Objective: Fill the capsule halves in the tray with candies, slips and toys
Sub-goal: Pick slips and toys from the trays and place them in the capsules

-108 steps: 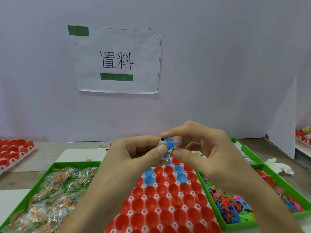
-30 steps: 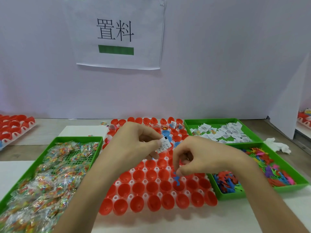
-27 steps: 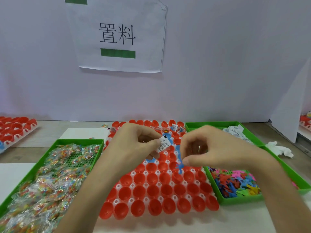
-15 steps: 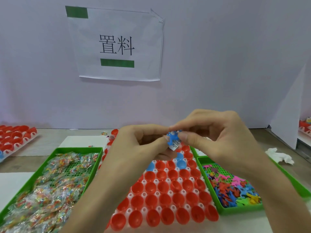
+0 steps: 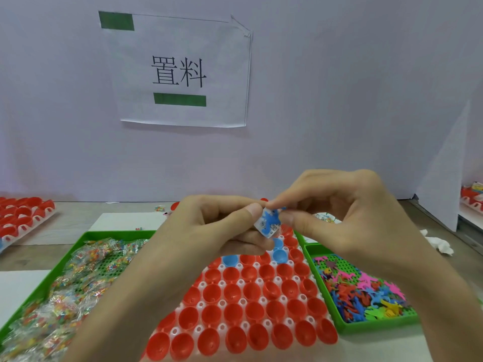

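Only writing I can actually read is on the white paper sheet [image 5: 183,74] taped to the pale wall, upper middle of the frame: two big black characters, 置料, with a green tape strip [image 5: 179,99] under them and another at the sheet's top left corner. Both hands meet mid-frame, above the far end of the tray. The left hand [image 5: 209,231] has its fingers curled in, thumb pinching a small white slip [image 5: 261,225]; there's tiny black print on it that I can't make out. The right hand [image 5: 347,220] pinches thumb against forefinger on a flat blue toy [image 5: 270,219] lying against that slip. Below them the white plastic tray [image 5: 242,301] holds rows of glossy red capsule halves [image 5: 232,292], round open cups, plus a couple of blue halves [image 5: 279,254] toward the far end. Lower left is a green perforated basket [image 5: 117,233] of crinkly clear candy packets [image 5: 65,296] with multicoloured bits inside. Lower right, a second green basket [image 5: 345,327] holds flat toys [image 5: 366,293] in pink, blue, red and yellow. A crumpled white tissue [image 5: 439,244] sits at the right edge.
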A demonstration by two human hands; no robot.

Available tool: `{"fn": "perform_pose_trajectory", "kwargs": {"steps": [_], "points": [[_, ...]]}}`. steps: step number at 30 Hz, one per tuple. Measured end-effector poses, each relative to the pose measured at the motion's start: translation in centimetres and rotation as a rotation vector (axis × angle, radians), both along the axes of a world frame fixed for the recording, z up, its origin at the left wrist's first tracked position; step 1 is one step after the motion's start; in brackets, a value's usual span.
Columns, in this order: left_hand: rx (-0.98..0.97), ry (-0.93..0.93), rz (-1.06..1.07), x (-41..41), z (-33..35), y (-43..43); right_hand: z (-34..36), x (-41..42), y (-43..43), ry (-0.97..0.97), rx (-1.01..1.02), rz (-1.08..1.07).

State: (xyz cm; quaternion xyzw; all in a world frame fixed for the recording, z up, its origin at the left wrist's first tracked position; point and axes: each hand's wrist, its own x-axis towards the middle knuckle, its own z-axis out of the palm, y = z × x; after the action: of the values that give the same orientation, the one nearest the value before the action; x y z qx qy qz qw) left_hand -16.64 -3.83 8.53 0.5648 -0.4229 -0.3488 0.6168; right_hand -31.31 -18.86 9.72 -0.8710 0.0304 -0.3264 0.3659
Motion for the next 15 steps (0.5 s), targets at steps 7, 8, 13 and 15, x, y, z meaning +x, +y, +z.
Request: {"fn": "perform_pose_trajectory", "kwargs": {"steps": [7,8,13,15], "points": [[-0.064,-0.274,0.198,-0.4,-0.5,-0.6,-0.6,0.8,0.0,0.005,0.034,-0.071],[-0.084,-0.307,0.226,-0.3,-0.5,-0.6,-0.8,1.1,0.2,0.010,0.065,-0.065],[-0.143,-0.507,0.373,0.5,-0.7,-0.4,-2.2,3.3,2.3,-0.104,0.140,-0.138],[-0.149,-0.579,0.392,1.0,-0.7,-0.2,-2.4,4.0,2.5,-0.109,0.169,-0.158]]}}
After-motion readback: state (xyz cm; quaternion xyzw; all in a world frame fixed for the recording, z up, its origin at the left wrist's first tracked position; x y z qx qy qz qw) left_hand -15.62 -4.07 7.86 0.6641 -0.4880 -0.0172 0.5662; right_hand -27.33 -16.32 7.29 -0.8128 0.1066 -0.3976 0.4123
